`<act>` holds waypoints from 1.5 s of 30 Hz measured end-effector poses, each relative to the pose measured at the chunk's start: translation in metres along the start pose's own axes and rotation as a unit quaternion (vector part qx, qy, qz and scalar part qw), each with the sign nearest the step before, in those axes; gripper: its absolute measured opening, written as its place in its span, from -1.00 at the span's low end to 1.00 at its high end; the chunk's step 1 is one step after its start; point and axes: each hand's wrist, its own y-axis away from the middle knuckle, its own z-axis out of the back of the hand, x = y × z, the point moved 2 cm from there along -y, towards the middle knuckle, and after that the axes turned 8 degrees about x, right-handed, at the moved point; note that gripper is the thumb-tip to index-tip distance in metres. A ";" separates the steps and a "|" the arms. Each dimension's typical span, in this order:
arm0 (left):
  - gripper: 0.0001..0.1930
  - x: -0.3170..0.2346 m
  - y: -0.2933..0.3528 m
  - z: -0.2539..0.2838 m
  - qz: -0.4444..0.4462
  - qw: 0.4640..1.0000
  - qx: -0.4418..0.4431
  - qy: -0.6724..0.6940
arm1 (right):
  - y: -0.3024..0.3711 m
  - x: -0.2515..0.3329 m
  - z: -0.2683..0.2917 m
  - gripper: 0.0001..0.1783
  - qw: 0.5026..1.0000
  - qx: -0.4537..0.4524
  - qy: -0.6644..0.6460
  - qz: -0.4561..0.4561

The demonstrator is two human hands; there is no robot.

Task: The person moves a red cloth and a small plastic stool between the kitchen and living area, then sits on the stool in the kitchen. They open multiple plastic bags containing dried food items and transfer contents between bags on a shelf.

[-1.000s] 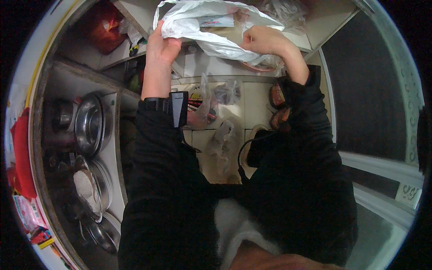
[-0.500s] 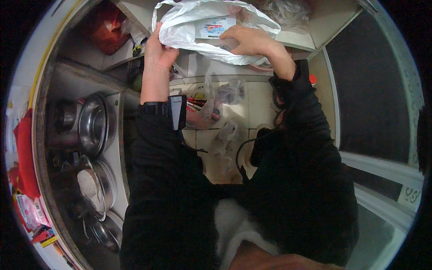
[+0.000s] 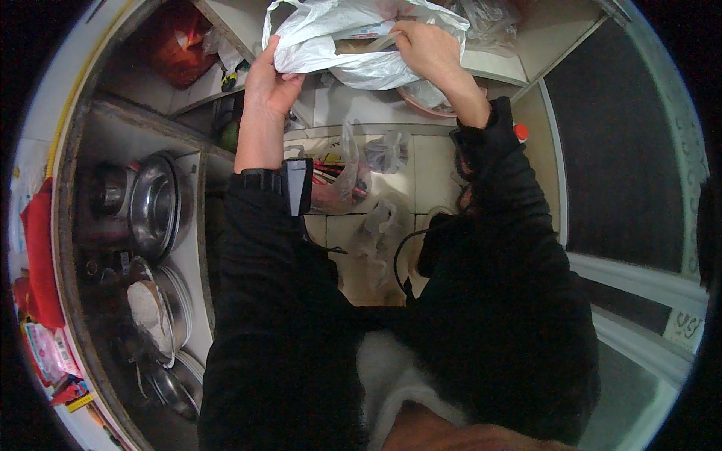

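Observation:
A white plastic bag (image 3: 312,46) lies gaping at the shelf edge at the top of the view. My left hand (image 3: 272,89) grips its left rim, thumb on the outside. Inside the bag a pale printed packet (image 3: 365,32) shows as a narrow strip; the bag's folded near side hides the rest. My right hand (image 3: 430,51) is at the right part of the opening, its fingers pinched at what looks like the bag's near edge. Beneath my right wrist, a pinkish bowl (image 3: 423,105) with clear plastic in it is partly covered.
Steel bowls (image 3: 154,203) and a basin with a white, powdery-looking content (image 3: 149,308) fill the left cabinet. On the tiled floor sit a clear bag of red sticks (image 3: 335,184) and crumpled plastic (image 3: 382,225). Clear bags (image 3: 489,22) lie at upper right. A dark panel (image 3: 624,165) stands right.
My right hand has moved up and right from over the packet and its fingers have closed. The bag's near side has folded up, covering more of the packet and uncovering the pinkish bowl.

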 end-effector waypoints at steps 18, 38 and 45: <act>-0.48 0.023 0.015 -0.023 0.003 0.852 -0.006 -0.524 | -0.003 -0.002 0.009 -0.72 0.996 0.001 -0.090 -0.028; -0.58 0.039 0.135 -0.031 0.091 0.905 0.029 -0.415 | 0.082 0.043 0.045 -0.78 0.885 0.298 -0.356 -0.041; -0.55 0.103 0.157 0.041 0.222 0.893 -0.045 -0.390 | 0.114 0.006 -0.061 -0.71 0.896 0.351 -0.264 0.056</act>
